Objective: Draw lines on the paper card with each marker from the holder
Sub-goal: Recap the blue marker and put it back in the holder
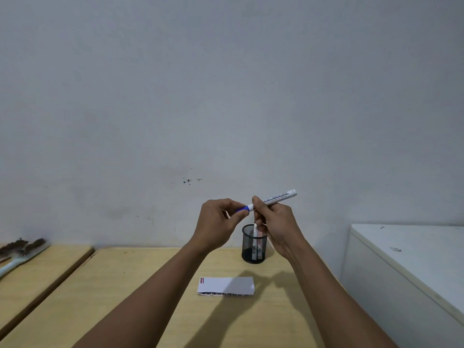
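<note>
A white marker with a blue cap point(275, 198) is held level in the air above the table. My right hand point(275, 223) grips its barrel, and my left hand point(218, 221) pinches the blue cap end. Below the hands stands a black mesh holder point(253, 244) with other markers point(257, 241) upright in it. A white paper card point(226, 285) lies flat on the wooden table point(140, 285), nearer to me than the holder, with short coloured marks at its left edge.
A white cabinet or appliance point(411, 267) stands close on the right of the table. A second wooden surface on the left carries a brush point(21, 252). A grey wall rises right behind the table.
</note>
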A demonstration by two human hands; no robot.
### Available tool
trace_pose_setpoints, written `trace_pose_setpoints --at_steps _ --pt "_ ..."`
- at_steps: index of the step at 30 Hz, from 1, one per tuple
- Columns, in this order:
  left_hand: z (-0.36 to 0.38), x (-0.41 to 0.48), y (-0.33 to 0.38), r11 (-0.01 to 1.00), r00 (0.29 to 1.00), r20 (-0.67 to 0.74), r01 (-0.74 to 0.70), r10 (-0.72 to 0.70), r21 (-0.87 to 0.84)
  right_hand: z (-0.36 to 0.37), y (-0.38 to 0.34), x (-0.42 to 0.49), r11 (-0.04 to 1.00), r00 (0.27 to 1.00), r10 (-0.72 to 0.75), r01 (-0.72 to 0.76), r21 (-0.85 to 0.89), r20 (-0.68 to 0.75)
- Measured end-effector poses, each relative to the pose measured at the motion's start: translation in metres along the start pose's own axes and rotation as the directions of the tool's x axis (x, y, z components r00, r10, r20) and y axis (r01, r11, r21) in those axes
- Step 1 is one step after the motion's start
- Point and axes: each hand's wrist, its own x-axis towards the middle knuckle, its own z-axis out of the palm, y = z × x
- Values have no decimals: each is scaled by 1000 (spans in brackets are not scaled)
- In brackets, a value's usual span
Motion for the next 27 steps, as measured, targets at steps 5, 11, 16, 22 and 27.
trace_pose_setpoints --at_steps 5,11,16,22,27 --pt "6 8 -3 989 998 -26 -44 48 143 -2 0 7 996 994 53 -59 -65 -96" --pt "3 33 -7 965 994 -64 -69 88 254 -17 -2 24 771 907 -385 215 -599 -170" --pt "10 51 -2 947 989 14 -146 148 288 -27 5 41 432 868 -473 380 -818 153" --pt "24 74 -4 959 984 59 -176 167 220 -24 7 68 504 892 -439 340 -794 104" --pt "37 84 -25 965 997 59 -64 51 253 -33 20 93 609 917 -400 277 -743 13"
